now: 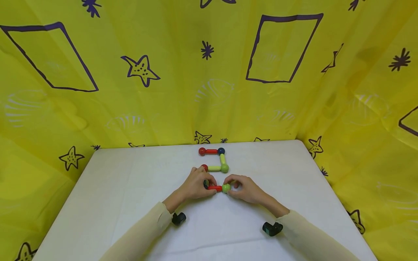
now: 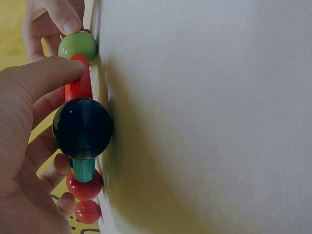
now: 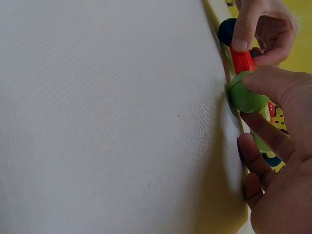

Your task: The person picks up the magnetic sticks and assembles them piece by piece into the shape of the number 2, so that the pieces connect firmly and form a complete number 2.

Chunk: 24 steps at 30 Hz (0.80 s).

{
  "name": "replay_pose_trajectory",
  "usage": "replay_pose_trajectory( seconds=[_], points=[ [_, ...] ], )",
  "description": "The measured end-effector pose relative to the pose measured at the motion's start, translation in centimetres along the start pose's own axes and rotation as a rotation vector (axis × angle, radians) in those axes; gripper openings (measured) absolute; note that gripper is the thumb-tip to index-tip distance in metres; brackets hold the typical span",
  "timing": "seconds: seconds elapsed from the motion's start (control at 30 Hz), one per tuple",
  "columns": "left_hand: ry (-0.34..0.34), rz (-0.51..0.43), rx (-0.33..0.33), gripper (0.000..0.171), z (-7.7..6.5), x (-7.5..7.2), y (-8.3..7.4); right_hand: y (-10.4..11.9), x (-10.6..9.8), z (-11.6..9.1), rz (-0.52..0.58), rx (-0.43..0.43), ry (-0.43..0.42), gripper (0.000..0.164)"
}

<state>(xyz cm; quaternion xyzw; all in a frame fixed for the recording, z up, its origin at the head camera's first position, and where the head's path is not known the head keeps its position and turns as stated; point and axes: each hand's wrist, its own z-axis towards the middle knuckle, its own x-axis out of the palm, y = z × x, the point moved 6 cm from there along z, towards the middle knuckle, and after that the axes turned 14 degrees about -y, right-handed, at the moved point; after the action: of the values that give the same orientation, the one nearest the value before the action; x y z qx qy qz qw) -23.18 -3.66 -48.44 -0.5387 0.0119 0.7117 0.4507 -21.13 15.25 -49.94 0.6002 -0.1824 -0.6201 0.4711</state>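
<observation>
A red rod (image 1: 215, 188) lies between a dark blue ball (image 2: 82, 129) and a green ball (image 1: 226, 188), low over the white table. My left hand (image 1: 198, 184) pinches the red rod between thumb and fingers. My right hand (image 1: 247, 190) holds the green ball at the rod's other end. From the dark blue ball a short teal rod (image 2: 83, 170) points toward a red ball (image 2: 84, 187) behind it; I cannot tell whether they join. Just beyond my hands, a yellow-green rod (image 1: 214, 168) runs from a partly hidden red ball to another green ball (image 1: 224, 168).
Farther back, a second yellow-green rod (image 1: 223, 158) leads up to a blue ball (image 1: 221, 151), and a red rod (image 1: 211, 151) links that to a red ball (image 1: 202, 151). A yellow patterned curtain (image 1: 176, 108) borders the white table (image 1: 130, 188) at the back and sides.
</observation>
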Motion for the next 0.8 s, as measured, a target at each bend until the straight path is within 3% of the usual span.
replay_pose_trajectory(
  seconds=[0.67,0.8],
  points=[
    [0.019,0.002,-0.006,0.016,-0.02,-0.13,-0.16,-0.02,-0.07,-0.19,0.022,-0.012,-0.008,0.026],
    [0.019,-0.028,-0.014,0.022,-0.08,-0.27,0.06,0.02,-0.26,-0.20,0.012,-0.003,0.003,0.033]
  ],
)
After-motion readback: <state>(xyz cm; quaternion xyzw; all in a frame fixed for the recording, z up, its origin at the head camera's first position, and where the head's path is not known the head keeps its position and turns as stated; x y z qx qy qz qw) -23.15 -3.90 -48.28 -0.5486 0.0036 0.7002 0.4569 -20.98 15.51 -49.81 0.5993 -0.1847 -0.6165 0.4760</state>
